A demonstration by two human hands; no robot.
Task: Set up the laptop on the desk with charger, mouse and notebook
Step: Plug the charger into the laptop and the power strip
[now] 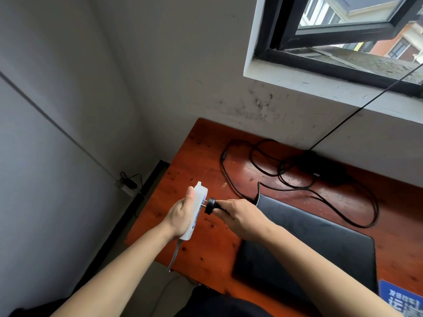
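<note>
Wall point(251, 106): grey plaster, scuffed with dark marks under the window point(320, 60), which had a black frame.
Desk point(201, 156): red-brown wood, glossy varnish, dark knots, scattered crumbs, far edge against the wall.
Laptop point(320, 248): lid closed, flat on the near-right part of the desk. Matte dark slab with rounded corners, no logo visible.
Cable point(229, 177): thin black rubber, lying in loose loops over the far half of the desk, one end at the laptop's far-left corner.
Charger brick point(325, 168): dark block, far side, close to the wall. Details were lost in shadow.
Blue card point(400, 298): near-right corner, beside the laptop, cut off by the frame edge. It carried white characters, not readable.
Power strip point(201, 191): long white plastic bar held upright above the desk's left edge, grey lead hanging down. Small blue print on its face, illegible.
Left hand point(180, 216): wrapped round the strip, thumb laid flat up its back. The fingers were hidden behind it.
Right hand point(240, 218): fingers curled together, gripping the plug point(210, 205), a round black moulded disc.
Prongs point(204, 202): bare metal, reaching the strip's face. Cannot tell how deep they sat.
</note>
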